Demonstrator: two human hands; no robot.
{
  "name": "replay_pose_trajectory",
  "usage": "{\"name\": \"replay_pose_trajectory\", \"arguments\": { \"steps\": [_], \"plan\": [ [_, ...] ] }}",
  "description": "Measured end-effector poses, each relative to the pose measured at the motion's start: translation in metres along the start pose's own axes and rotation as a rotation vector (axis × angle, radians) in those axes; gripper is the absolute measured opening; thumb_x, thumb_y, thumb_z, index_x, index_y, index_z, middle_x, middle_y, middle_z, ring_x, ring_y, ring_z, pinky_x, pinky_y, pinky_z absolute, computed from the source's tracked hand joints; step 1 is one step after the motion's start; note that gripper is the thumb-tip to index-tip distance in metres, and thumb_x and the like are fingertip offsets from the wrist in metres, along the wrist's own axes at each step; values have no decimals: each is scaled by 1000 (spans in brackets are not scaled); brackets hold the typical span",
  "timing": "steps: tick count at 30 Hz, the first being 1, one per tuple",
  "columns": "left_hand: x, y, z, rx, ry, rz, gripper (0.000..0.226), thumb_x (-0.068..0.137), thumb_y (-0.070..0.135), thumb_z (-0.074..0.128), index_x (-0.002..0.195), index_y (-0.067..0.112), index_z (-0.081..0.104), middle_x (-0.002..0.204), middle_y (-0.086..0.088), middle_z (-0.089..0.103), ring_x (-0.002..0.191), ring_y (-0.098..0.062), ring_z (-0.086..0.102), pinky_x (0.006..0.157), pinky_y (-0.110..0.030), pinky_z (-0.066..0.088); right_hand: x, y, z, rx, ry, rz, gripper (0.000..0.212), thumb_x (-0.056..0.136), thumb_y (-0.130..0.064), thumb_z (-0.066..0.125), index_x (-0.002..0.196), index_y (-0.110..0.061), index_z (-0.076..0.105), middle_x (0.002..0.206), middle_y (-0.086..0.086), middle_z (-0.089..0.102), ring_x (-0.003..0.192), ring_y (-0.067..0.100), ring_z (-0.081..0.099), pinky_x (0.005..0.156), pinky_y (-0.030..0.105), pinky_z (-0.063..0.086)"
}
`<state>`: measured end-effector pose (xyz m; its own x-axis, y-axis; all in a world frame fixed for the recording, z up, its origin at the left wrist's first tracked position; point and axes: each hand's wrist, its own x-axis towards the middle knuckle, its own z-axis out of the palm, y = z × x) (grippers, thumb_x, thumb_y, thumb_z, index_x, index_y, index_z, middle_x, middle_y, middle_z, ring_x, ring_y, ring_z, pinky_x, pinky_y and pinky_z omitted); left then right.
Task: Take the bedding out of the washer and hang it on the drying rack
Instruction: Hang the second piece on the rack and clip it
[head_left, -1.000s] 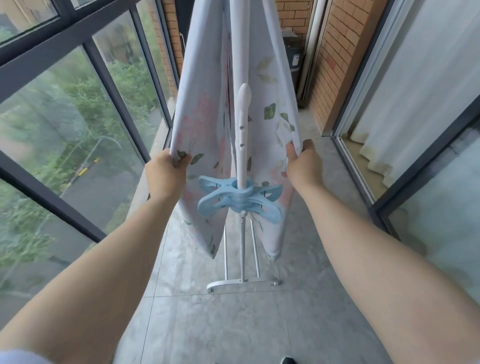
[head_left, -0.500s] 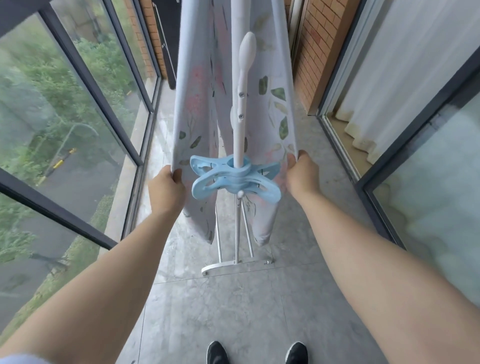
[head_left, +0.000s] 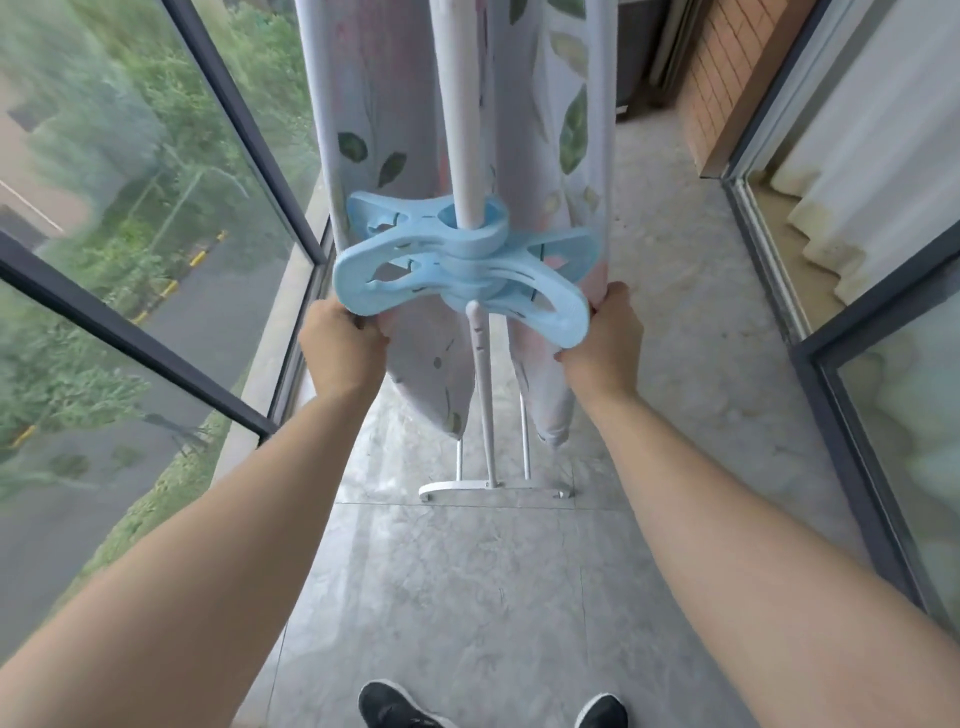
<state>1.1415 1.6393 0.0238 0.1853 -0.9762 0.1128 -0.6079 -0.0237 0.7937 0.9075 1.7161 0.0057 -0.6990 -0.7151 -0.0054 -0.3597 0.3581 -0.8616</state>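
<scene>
Head camera, looking down along a narrow balcony with a grey marbled tile floor (head_left: 457, 587). Two bare forearms reach forward from the bottom corners.

A white drying rack (head_left: 460, 109) stands straight ahead, its central pole rising out of the top of the frame and its thin legs ending in a white foot bar on the floor. A pale bedding sheet (head_left: 363, 104), printed with green leaves and faint pink shapes, hangs over the rack in two long folds, one on each side of the pole, its lower ends hanging clear above the floor.

A large light blue plastic clip (head_left: 457, 270) with looped arms is ringed around the pole at about hand height, spreading sideways in front of the two folds.

The left hand (head_left: 340, 351) is closed on the edge of the left fold just under the clip's left loop, fingers curled tight around the fabric. The right hand (head_left: 602, 343) is closed the same way on the edge of the right fold, beside the clip's right loop.

To the left is a dark-framed glass wall (head_left: 156, 218) showing trees and a road below. To the right are a brick wall (head_left: 727, 88), a sliding glass door and a white curtain (head_left: 878, 171). The toes of two black shoes (head_left: 395, 709) show at the bottom edge.
</scene>
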Motion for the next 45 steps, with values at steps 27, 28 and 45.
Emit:
{"name": "replay_pose_trajectory", "arguments": {
  "steps": [27,28,45],
  "plan": [
    [-48,-362,311,-26,-11,245,7,98,17,48,95,11,48,77,-1,57,69,-20,53,56,-36,43,-15,360,263,-85,74,-132,10,103,-19,46,102,-13,38,73,-5,48,63,22,53,56,34,46],
    [-54,-366,312,-44,-22,222,4,97,13,48,94,11,46,79,-2,55,70,-17,52,55,-34,40,-20,367,265,-100,69,-135,9,103,-17,46,103,-12,39,73,-5,48,61,18,51,51,31,42],
    [-74,-409,318,-953,-421,-627,28,92,-5,39,99,4,64,107,-12,67,102,-23,67,98,-43,51,-35,436,273,9,-158,5,13,105,-20,45,100,-12,53,90,2,62,79,24,70,66,40,57]
  ]
}}
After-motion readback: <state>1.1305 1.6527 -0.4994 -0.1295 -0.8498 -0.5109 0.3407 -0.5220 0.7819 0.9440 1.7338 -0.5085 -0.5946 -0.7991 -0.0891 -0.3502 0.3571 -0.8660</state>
